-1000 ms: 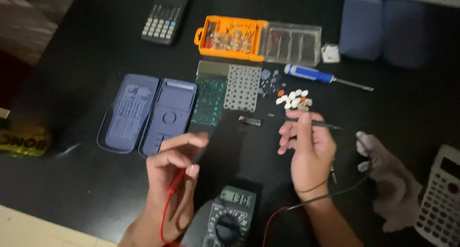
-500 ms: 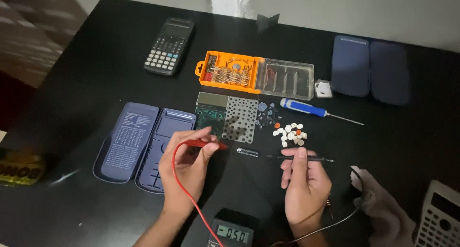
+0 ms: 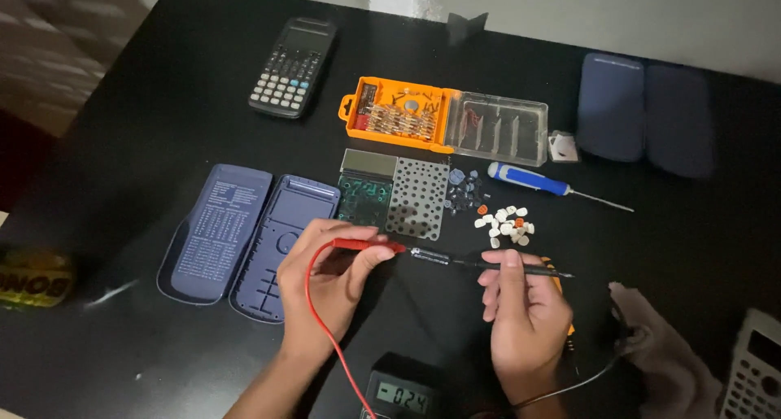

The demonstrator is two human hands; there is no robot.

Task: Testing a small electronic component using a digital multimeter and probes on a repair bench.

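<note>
My left hand (image 3: 329, 277) grips a red test probe (image 3: 366, 245) whose red lead (image 3: 325, 329) runs down to a multimeter (image 3: 400, 394) at the bottom edge. My right hand (image 3: 525, 313) holds a black test probe (image 3: 521, 267) lying sideways, its black lead trailing to the right. Both probe tips meet a small dark cylindrical part (image 3: 429, 256) on the black table (image 3: 138, 126), just below a green circuit board (image 3: 364, 199) and a grey perforated key mat (image 3: 417, 199).
Blue calculator shell halves (image 3: 244, 236) lie left. A black calculator (image 3: 293, 67) sits far left, an orange screwdriver-bit case (image 3: 443, 118) behind, a blue screwdriver (image 3: 537, 181) and small white key caps (image 3: 506, 225) right. A grey cloth (image 3: 659, 354) and another calculator (image 3: 752, 366) are at bottom right.
The view has tilted so the multimeter slid toward the bottom edge. Both hands have brought the red and black probes together onto the small dark part.
</note>
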